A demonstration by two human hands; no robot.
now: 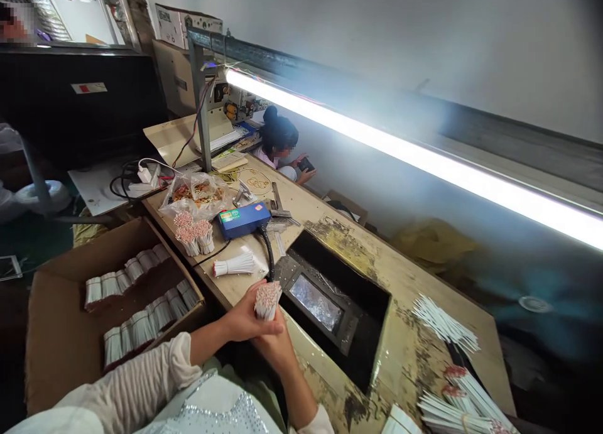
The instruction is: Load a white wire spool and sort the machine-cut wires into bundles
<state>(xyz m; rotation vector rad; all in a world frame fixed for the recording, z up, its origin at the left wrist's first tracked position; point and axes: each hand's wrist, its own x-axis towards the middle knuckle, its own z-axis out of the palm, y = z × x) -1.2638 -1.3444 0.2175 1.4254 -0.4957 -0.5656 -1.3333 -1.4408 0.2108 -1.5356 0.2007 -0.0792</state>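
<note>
My left hand (242, 314) and my right hand (277, 345) are together at the near edge of the workbench, both closed around a bundle of white wires (267, 301). The bundle stands roughly upright, and its reddish-copper ends face up. Just beyond my hands, another white wire bundle (234, 264) lies on its side on the bench. Several banded bundles (193, 234) stand on end behind it, with pinkish tips on top. A blue box (245, 220) with a black cable sits farther back.
At the left, a cardboard box (51, 333) holds rows of wire bundles. A dark recess with a metal-framed panel (316, 302) is set into the workbench (358, 245). Loose white wires (445, 321) lie at right. A lit tube (400, 142) hangs overhead. Another person (280, 139) sits beyond, holding a dark device.
</note>
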